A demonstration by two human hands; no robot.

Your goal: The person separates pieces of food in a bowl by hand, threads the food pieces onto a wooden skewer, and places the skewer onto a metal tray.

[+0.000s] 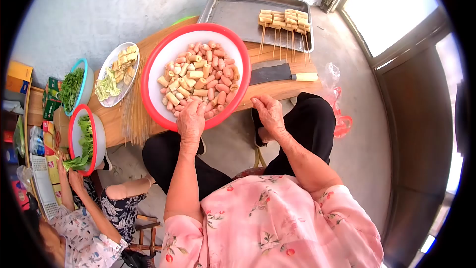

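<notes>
A large white bowl with a red rim (245,69) holds many small pink sausages (222,87) and pale beige tube-shaped pieces (196,75). My left hand (191,120) is over the bowl's near edge, its fingers curled together against the sausages; what they pinch is hidden. To the right of the bowl, above my knee, my right hand (268,114) is closed in a pinch, and anything between its fingertips is too small to name. Past it, a cleaver (272,73) with a pale handle lies on the wooden table.
Filled skewers (283,19) rest on a metal tray (228,7) at the back. Bare skewers (133,111) lie left of the bowl. Further left are a white dish (106,102) and two bowls of greens. A co-worker's hands (72,176) handle leafy greens at lower left.
</notes>
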